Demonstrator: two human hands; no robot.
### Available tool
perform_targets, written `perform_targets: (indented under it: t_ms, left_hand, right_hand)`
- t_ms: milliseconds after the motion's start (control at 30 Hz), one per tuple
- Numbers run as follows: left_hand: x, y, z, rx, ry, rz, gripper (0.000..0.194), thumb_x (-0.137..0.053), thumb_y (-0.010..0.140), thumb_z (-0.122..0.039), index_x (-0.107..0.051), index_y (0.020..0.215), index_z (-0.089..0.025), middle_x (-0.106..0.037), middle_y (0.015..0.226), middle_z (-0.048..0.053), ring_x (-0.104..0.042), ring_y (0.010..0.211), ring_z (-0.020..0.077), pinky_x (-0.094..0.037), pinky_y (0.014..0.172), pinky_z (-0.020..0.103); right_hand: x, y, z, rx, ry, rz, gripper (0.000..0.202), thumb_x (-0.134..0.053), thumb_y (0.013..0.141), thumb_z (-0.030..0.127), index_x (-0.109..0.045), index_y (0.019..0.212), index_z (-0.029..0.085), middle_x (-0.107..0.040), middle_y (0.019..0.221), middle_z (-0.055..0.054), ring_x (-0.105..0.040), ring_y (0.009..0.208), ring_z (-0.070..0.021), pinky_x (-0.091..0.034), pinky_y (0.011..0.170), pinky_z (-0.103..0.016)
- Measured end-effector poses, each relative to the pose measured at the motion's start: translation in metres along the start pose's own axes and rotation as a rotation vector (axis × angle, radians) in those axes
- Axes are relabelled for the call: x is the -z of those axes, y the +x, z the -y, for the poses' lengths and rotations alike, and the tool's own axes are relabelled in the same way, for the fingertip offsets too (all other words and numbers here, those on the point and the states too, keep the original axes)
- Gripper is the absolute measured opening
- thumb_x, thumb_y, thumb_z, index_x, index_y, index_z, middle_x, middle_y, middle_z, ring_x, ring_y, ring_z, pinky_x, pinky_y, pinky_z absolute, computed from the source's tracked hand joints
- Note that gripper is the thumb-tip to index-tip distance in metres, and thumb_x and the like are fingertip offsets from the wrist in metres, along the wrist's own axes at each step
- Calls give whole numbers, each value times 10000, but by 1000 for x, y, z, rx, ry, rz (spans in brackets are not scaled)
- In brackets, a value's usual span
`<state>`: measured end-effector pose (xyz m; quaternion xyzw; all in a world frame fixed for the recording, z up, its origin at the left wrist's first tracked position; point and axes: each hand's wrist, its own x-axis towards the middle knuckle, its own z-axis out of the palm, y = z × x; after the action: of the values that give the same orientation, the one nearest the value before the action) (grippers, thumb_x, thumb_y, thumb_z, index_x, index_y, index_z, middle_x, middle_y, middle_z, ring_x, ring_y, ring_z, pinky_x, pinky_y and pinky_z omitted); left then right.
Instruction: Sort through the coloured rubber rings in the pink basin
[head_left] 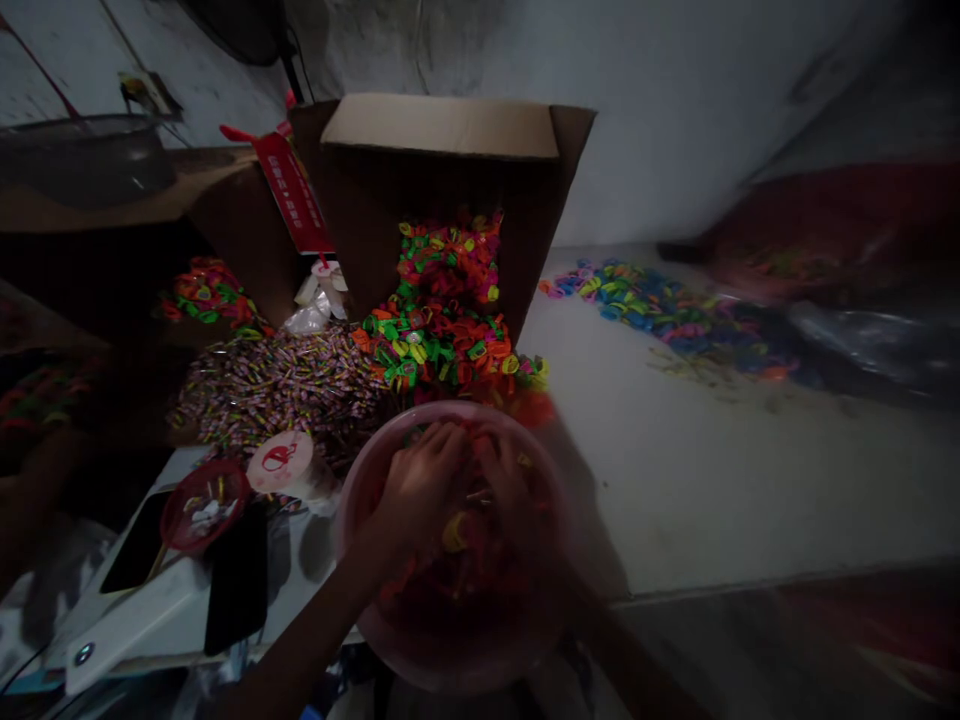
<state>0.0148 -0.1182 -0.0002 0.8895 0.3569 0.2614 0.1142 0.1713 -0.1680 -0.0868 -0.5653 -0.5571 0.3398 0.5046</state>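
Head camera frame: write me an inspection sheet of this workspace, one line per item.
Surface: pale table, dimly lit.
Job's things: pink bowl at the near edge, holding small colourful pieces.
Clutter: open cardboard box spilling neon pieces; pile of thin striped sticks; blue and purple pieces spread at right; small red-rimmed dish; dark phone-like slab.
Hands: left hand and right hand both inside the bowl among the pieces; grip cannot be told.
Cables: nothing seen clearly.
Surroundings: grey wall; red tag hanging by the box; edges blurred and dark.
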Motion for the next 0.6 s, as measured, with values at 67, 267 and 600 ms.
perform_targets:
  t_ms: [67, 267, 600]
  left_hand:
    - [7, 3, 5, 4, -35, 59, 237, -552, 996, -240, -673, 1188, -171, -765, 1179, 141, -725, 1099, 300, -592, 911, 405]
    - [25, 25, 71, 393, -126, 157, 399, -385, 1083, -368, -715, 1221, -192, -794, 1135, 114, -749, 1035, 243, -555, 930, 310]
    - [-21, 38, 155, 833, 104, 180, 358, -664, 1019, -438, -678, 1260, -174, -711, 1246, 97, -709, 1086, 241, -603, 947, 442]
  right_hand:
    - [15, 9, 5, 28, -25, 18, 455, -569, 982, 495, -658, 1384, 301, -580, 1565, -41, -420, 1544, -324, -346, 1289, -530]
    - [86, 68, -13, 51, -125, 35, 401, -471, 1040, 493, -776, 1129, 248, -785, 1160, -78, -705, 1141, -276, -528, 1074, -421]
    - [93, 128, -89, -60, -378, -60, 420, -613, 1001, 457, -686, 1283, 154, -746, 1218, -131, -699, 1058, -254, -539, 995, -461]
